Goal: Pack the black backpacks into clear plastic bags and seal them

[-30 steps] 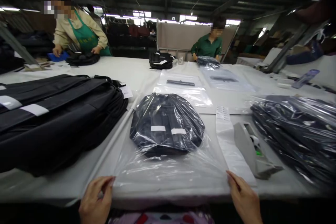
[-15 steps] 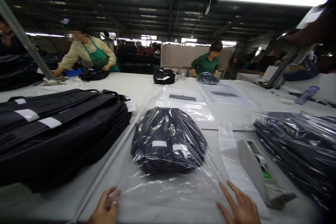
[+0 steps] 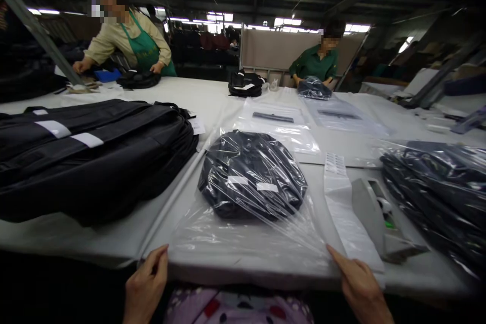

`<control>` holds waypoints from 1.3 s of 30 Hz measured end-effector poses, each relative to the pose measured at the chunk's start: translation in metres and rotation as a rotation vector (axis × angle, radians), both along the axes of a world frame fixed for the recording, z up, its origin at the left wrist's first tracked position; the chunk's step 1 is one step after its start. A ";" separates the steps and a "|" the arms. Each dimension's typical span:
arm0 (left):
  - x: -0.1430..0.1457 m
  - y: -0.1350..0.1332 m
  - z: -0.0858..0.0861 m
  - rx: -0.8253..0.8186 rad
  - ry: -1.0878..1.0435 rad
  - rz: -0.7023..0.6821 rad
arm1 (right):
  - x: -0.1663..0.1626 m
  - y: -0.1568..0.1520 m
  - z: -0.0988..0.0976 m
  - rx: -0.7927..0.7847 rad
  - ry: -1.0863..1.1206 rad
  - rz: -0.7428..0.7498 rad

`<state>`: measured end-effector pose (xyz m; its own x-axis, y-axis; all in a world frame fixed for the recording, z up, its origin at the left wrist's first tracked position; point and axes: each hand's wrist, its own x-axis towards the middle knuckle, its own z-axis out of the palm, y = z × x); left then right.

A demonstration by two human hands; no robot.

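Observation:
A black backpack (image 3: 252, 169) with two white bands on its straps lies inside a clear plastic bag (image 3: 228, 248) right in front of me. The bag's near end is spread flat towards the table's edge. My left hand (image 3: 147, 281) pinches the left corner of that end between thumb and fingers. At the opposite corner my right hand (image 3: 359, 281) is closed on the plastic, with creases running from it towards the backpack.
Black backpacks (image 3: 94, 172) are stacked on the left. To the right are a label strip (image 3: 336, 197), a tape dispenser (image 3: 379, 217) and bagged backpacks (image 3: 436, 182). Flat plastic bags (image 3: 277, 121) lie farther back. Two co-workers (image 3: 142, 45) (image 3: 317, 63) handle bags across the table (image 3: 193, 92).
My hands have gone from loosely spread fingers to pinching the bag's near corners, pulling the plastic tauter. The view has tilted down, showing the table's front edge and my patterned clothing.

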<state>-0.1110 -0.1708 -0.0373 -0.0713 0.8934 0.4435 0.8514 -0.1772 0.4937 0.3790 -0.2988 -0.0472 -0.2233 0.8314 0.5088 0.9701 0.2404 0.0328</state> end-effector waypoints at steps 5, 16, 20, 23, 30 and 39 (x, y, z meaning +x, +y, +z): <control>0.008 0.003 0.008 0.154 0.080 -0.065 | -0.002 0.003 0.008 -0.008 -0.006 -0.060; -0.004 0.030 -0.005 0.035 0.011 -0.369 | -0.041 0.049 0.088 0.104 0.151 0.014; -0.013 0.023 -0.001 -0.015 -0.077 -0.241 | -0.057 0.080 0.098 0.102 0.097 0.169; -0.009 0.012 0.003 -0.208 -0.352 0.047 | -0.077 0.067 0.091 0.062 0.139 0.282; 0.020 -0.012 0.027 -0.535 -1.046 0.138 | -0.144 0.026 0.047 -0.203 0.162 0.478; 0.054 -0.002 0.022 -0.541 -1.203 0.200 | -0.178 0.058 0.019 -0.257 0.088 0.222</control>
<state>-0.0567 -0.1726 -0.0153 -0.3156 0.8641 -0.3920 -0.1728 0.3539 0.9192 0.2008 -0.2411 -0.0282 -0.3773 0.8710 0.3145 0.8898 0.4351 -0.1375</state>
